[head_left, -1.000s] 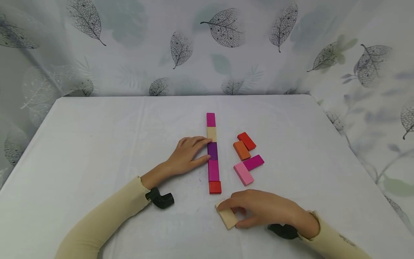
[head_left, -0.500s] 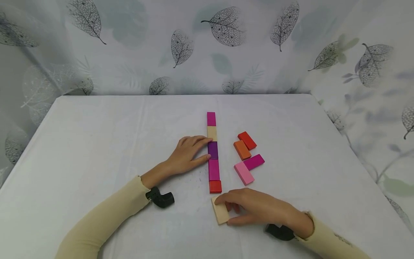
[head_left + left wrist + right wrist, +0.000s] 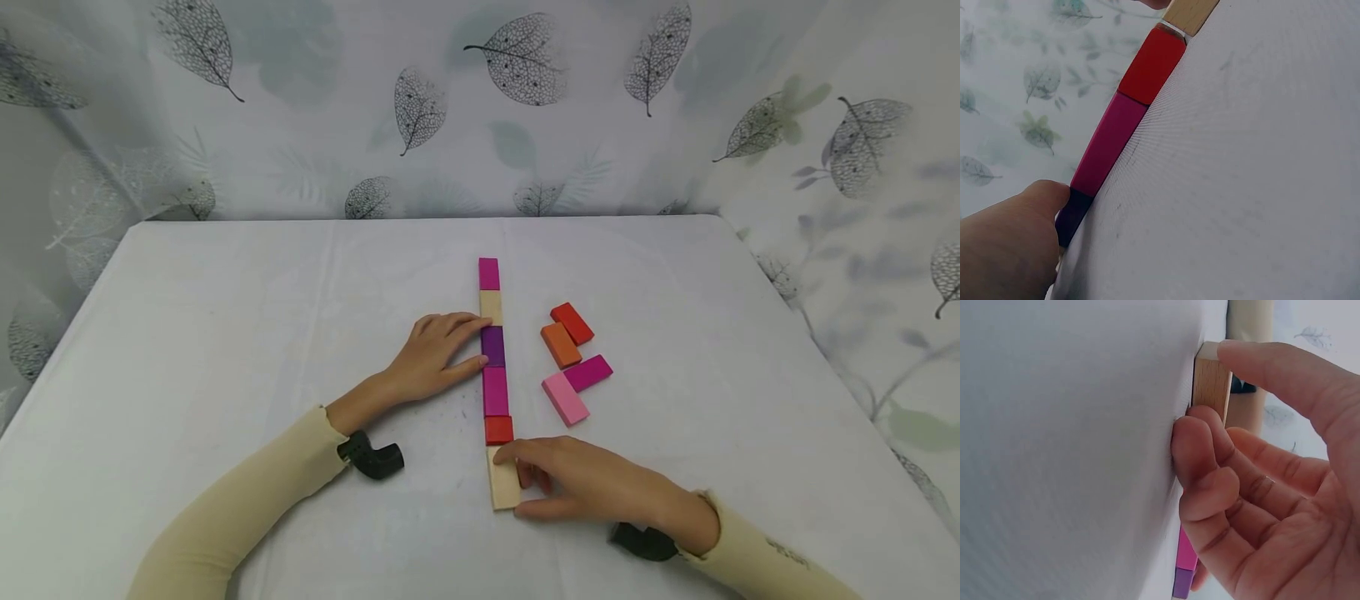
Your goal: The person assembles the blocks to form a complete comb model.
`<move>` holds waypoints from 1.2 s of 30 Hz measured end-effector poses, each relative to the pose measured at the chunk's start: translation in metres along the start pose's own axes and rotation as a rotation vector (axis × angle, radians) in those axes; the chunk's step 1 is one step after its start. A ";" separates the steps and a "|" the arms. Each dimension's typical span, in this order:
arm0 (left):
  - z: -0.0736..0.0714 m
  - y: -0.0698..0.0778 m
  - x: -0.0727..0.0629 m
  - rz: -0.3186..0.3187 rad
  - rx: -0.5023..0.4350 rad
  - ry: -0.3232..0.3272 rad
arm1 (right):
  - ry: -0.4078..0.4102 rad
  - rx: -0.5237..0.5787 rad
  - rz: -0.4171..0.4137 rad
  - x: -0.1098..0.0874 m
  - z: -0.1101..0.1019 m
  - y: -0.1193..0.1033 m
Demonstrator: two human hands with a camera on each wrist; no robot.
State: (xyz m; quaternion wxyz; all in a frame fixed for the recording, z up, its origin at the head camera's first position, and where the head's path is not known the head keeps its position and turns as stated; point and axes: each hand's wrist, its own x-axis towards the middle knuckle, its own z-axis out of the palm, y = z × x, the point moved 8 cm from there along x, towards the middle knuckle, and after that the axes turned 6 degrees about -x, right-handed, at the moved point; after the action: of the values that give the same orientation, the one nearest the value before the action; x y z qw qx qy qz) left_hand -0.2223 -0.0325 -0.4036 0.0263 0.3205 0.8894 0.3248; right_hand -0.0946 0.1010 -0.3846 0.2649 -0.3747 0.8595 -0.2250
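In the head view, colored blocks form a straight row running away from the person: magenta (image 3: 488, 273), natural wood (image 3: 491, 307), purple (image 3: 492, 347), magenta (image 3: 496, 392), red (image 3: 498, 431). At its near end lies a plain wooden block (image 3: 504, 483), lined up with the red one. My right hand (image 3: 592, 479) holds this block with thumb at its near end and fingers on its far part and side; the right wrist view shows the thumb on the wooden end (image 3: 1211, 384). My left hand (image 3: 427, 360) rests against the row's left side, straight thumb and index finger touching around the purple block (image 3: 1074, 215).
Right of the row lie loose blocks: red (image 3: 572, 323), orange (image 3: 561, 345), magenta (image 3: 588, 373) and pink (image 3: 565, 399). A white cloth covers the table (image 3: 225, 333). Leaf-print curtains (image 3: 300, 108) hang behind it and at the sides. Each wrist carries a black device.
The right hand has slid the wooden block leftward and away from the person, turning it straight until it meets the red block's end. The left hand has stayed in place.
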 end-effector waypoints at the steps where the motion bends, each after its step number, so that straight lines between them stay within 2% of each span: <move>1: 0.000 0.000 0.000 0.000 0.000 0.000 | 0.004 0.005 -0.002 0.000 0.000 0.000; 11: -0.001 -0.001 0.000 0.007 0.002 0.010 | 0.040 0.038 -0.013 0.003 -0.001 0.002; 25: -0.001 -0.001 -0.001 0.009 0.002 0.014 | 0.034 0.093 0.050 0.004 0.002 0.007; 36: 0.001 0.000 0.000 0.011 0.003 0.008 | 0.097 0.033 0.033 0.002 -0.002 0.009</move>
State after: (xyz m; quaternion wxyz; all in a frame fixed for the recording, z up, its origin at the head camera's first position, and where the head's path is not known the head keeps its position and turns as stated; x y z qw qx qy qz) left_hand -0.2220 -0.0323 -0.4046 0.0204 0.3238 0.8883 0.3249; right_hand -0.1016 0.1052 -0.3885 0.2326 -0.3448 0.8735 -0.2528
